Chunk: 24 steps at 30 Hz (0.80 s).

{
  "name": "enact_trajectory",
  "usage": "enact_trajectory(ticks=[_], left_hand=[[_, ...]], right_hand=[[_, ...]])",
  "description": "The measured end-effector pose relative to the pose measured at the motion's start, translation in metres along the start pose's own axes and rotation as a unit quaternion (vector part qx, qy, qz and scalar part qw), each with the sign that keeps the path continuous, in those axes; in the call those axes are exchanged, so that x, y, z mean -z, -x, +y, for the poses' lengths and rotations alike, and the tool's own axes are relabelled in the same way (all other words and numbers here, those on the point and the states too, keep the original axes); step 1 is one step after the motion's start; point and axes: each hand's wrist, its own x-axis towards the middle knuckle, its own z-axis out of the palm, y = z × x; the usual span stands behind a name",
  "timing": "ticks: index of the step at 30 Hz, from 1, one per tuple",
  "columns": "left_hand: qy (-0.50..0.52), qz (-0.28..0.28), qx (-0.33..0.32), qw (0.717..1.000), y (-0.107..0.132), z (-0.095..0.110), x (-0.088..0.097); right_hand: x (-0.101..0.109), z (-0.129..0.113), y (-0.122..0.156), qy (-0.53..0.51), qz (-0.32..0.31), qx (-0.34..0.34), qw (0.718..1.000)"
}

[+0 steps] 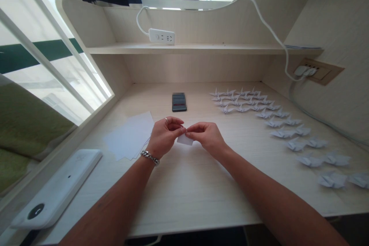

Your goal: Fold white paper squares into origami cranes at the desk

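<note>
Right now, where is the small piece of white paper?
In the head view, the small white paper is held between the left hand and right hand, to the right of the loose white sheets.

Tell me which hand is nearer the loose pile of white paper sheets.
Left. The left hand sits at the edge of the white paper sheets, pinching a small white paper with the right hand, which is farther off, beyond the left hand.
</note>
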Motion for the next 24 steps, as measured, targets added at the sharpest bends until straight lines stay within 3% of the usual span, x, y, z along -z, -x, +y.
enact_trajectory(ticks=[7, 13, 18, 24], left_hand=[[0.017, 0.001, 0.006, 1.0, 0.0004, 0.0028, -0.0012], [0.016, -0.032, 0.009, 0.999, 0.0015, 0.003, -0.0025], [0.011, -0.013, 0.005, 1.0, 0.0, -0.0016, -0.0032], [-0.01, -0.009, -0.007, 1.0, -0.0013, -0.0057, -0.004]], right_hand=[[-0.0017, 0.0004, -0.001, -0.023, 0.008, -0.016, 1.0], [-0.0008, 0.0008, -0.0016, -0.041, 0.024, 0.007, 0.999], [-0.0025, 0.004, -0.0015, -0.027, 0.006, 0.013, 1.0], [-0.0005, 0.0047, -0.0015, 0.037, -0.031, -0.038, 0.998]])
